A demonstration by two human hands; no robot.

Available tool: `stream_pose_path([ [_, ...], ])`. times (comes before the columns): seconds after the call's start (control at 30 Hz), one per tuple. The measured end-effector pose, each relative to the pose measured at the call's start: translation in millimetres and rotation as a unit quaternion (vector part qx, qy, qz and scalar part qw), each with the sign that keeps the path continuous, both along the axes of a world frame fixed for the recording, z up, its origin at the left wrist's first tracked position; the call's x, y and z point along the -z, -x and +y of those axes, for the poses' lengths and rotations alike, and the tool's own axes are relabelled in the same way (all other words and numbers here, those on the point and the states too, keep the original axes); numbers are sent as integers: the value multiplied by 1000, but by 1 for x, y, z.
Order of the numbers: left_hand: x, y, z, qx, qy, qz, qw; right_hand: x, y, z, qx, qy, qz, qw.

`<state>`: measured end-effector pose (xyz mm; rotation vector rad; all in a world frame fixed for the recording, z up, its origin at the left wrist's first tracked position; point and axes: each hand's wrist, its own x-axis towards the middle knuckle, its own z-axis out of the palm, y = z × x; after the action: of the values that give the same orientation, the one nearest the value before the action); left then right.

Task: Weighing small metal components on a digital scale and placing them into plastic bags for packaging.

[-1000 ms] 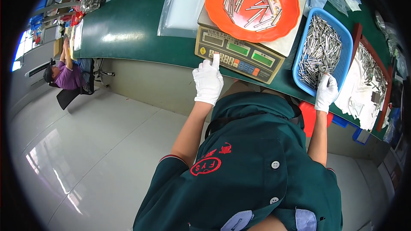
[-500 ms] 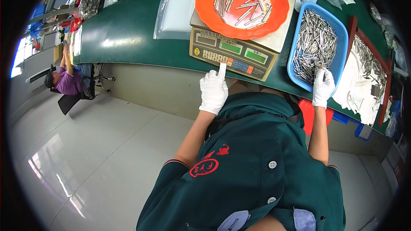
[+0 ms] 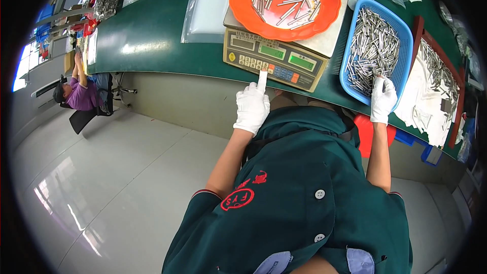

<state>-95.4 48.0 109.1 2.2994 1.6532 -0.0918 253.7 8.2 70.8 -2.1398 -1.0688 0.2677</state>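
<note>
My left hand (image 3: 252, 106), in a white glove, points its index finger at the lower edge of the keypad on an electronic scale (image 3: 238, 73). Its other fingers are curled and it holds nothing. On the scale sits an orange scalloped dish (image 3: 243, 18) with several metal pins (image 3: 291, 7) spread in two groups. At the near right corner of a blue plastic basket (image 3: 406, 45), my gloved right hand (image 3: 383, 100) has its fingers pinched together over a heap of metal pins (image 3: 373, 45). Whatever lies between those fingertips cannot be made out.
Right of the basket, more pins lie on a white cloth (image 3: 418, 104) beside a dark red wooden bar (image 3: 456, 116). Clear plastic bags (image 3: 208, 10) lie left of the scale. A red stool (image 3: 366, 134) stands under the green table (image 3: 147, 45). Another person (image 3: 83, 94) sits far left.
The view has shifted slightly, and the digits on the scale's green middle display look different. Both hands keep nearly the same places, left at the keypad and right at the basket.
</note>
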Motion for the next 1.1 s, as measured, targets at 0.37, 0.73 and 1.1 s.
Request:
stream_pose_path([
  [0.37, 4, -6, -6, 45, -5, 11, 999, -2, 0, 0, 17, 13, 20, 1000],
  [0.73, 5, -13, -2, 55, 20, 26, 998, -2, 1, -1, 15, -7, 20, 1000],
  [1.1, -5, -26, -7, 28, 40, 10, 999, -9, -7, -3, -3, -15, 86, 996],
])
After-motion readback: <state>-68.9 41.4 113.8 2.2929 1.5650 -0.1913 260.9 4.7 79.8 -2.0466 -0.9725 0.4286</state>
